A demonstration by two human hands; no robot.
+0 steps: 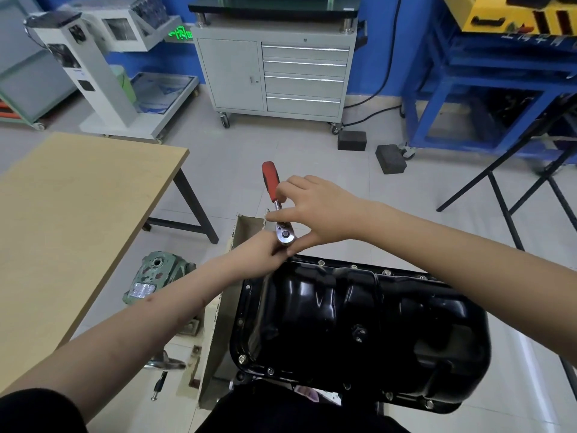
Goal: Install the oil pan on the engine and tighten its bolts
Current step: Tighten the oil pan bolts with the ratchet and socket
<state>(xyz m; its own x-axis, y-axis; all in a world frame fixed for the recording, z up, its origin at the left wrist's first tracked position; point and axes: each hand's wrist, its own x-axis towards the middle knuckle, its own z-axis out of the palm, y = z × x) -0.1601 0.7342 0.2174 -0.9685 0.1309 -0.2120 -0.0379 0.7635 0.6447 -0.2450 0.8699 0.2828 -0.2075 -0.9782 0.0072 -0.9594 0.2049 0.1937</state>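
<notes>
Two hands (315,210) on ratchet (278,207) above oil pan (359,323)

wooden table (71,214) left | grey drawer cabinet (274,76) behind | blue frame (487,89) right

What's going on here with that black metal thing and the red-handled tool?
A person is bolting a black oil pan onto an engine. The right hand pinches the ratchet wrench near its head, at the pan's far left corner. The left hand holds something just below the head, likely the socket. Several bolts already sit along the rim.
</notes>
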